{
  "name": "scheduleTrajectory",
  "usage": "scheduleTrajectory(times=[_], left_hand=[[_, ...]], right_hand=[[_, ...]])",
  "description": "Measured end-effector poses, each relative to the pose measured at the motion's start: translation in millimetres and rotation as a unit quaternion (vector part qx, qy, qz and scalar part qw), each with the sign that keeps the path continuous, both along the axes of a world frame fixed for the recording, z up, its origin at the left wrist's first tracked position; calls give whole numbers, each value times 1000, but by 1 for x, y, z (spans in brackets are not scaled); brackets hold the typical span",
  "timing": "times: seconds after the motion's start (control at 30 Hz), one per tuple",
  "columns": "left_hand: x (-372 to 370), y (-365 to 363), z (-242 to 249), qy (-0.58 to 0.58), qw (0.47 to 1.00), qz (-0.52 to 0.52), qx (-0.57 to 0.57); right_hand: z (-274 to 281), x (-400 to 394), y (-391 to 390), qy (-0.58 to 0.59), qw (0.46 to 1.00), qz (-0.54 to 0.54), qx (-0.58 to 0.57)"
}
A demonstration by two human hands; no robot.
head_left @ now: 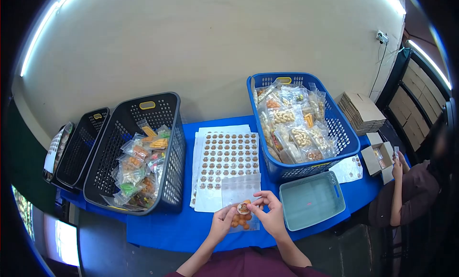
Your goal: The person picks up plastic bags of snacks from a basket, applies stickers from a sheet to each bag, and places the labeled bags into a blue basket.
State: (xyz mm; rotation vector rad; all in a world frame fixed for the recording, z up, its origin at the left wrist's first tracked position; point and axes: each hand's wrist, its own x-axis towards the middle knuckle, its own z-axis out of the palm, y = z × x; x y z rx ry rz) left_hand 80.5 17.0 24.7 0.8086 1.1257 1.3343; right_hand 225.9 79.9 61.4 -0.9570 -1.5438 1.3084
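A clear plastic bag of round orange-brown snacks is held upright over the table's front edge. Its lower left side is gripped by my left hand, thumb on the front. My right hand has its fingers at a round brown-and-white sticker on the bag's front, touching its right edge. Just behind the bag lie sheets of round stickers in rows. Right of my right hand sits a shallow grey-green tray with a tiny pink mark on its bottom.
A blue basket full of snack packets stands behind the tray. At the left, a dark basket holds more packets, beside a smaller black basket. Flat cardboard, an open box and another person are at the right.
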Motion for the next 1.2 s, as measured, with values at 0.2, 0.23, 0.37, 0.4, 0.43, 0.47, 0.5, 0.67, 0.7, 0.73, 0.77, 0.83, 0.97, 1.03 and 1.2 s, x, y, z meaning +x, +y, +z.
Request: scheduleTrajectory(times=[0.2,0.23,0.37,0.4,0.43,0.47,0.5,0.67,0.7,0.73,0.77,0.83,0.97,1.03,1.2], left_hand=[[22,-1,-15,35,999,16,9],[28,-1,-9,24,999,19,9],[41,-4,1,35,998,42,4],[43,-3,0,36,998,46,4],[44,-2,-3,38,998,49,4],[45,-1,-5,39,998,52,5],[45,-1,-3,22,998,56,8],[46,4,-9,-13,999,46,-1],[46,4,-9,-2,999,31,-14],[46,4,-9,8,1000,14,-26],[47,4,-9,19,999,-4,-37],[58,5,-5,-10,999,-18,-26],[64,7,1,83,993,-76,-36],[63,8,-1,101,991,-83,-41],[68,19,-11,-23,999,-40,-9]], right_hand=[[-10,17,4,-35,999,1,24],[-12,19,5,-37,999,0,25],[-10,26,6,-72,997,-7,39],[-9,27,6,-112,991,-17,75],[-9,28,5,-152,982,-28,111],[-9,28,4,-190,970,-39,147],[-13,26,3,-171,972,-69,148],[-45,24,11,138,989,-41,-44],[-39,27,11,144,989,5,-43],[-41,31,12,126,989,35,-62],[-45,35,12,109,989,64,-80],[-41,46,15,35,991,104,-81],[-48,56,19,145,966,115,-184],[-50,55,19,154,965,107,-181],[-50,55,21,173,964,96,-176]])
